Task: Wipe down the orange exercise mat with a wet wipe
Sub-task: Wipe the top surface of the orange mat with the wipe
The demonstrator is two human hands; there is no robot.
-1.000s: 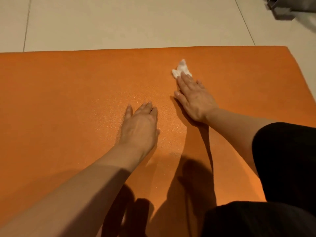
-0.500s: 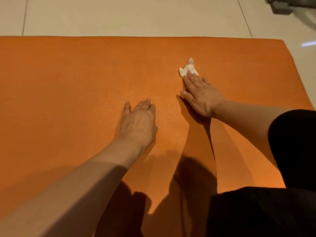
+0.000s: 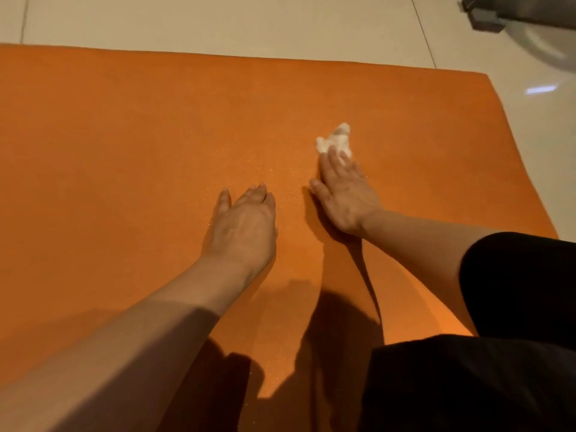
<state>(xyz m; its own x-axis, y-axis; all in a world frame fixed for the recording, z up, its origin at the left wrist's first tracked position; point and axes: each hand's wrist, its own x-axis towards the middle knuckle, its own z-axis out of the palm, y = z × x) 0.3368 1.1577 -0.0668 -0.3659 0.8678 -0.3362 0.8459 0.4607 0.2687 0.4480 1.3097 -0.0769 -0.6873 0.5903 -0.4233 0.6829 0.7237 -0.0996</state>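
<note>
Mat, left part: orange exercise mat (image 3: pixel 109 157) is spread on the tiled floor (image 3: pixel 218 23); no wet sheen can be made out here — judged unwiped.
Left hand (image 3: pixel 246 226): laid flat, fingers straight, nothing held.
Middle strip: faint glistening specks — judged wiped.
Right hand (image 3: pixel 346 198): fingers straight, pressing the bunched wet wipe (image 3: pixel 335 141) onto the mat.
Right part: probably still to do.

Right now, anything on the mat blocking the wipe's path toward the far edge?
Nothing visible does. The right hand presses the wet wipe flat on the orange mat, and the stretch beyond it to the far edge is bare. The left hand rests flat beside it, nearer the person, out of that path.
</note>
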